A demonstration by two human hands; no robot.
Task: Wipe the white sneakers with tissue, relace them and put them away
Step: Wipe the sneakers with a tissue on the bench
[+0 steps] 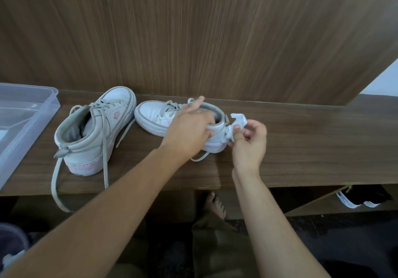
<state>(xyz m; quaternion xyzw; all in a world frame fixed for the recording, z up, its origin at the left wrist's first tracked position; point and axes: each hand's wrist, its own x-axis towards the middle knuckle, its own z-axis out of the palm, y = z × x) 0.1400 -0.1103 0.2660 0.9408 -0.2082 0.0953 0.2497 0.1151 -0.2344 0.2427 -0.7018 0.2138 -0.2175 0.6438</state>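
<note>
Wood-grain wall panel behind a brown wooden surface point(301, 148). 2 white sneakers on it: left sneaker point(92, 131) heel toward camera, laces loose, 1 lace hanging over the surface edge; right sneaker point(159, 116) just right of it, toe pointing left. Left hand point(189, 129) grips the right sneaker's collar, fingers curled over the opening. Right hand point(247, 142) at that sneaker's heel, fingers pinched on a crumpled white tissue point(237, 124) touching the heel. Clear plastic bin point(23, 114) left of the left sneaker. Bare foot point(215, 204) below the surface edge.
</note>
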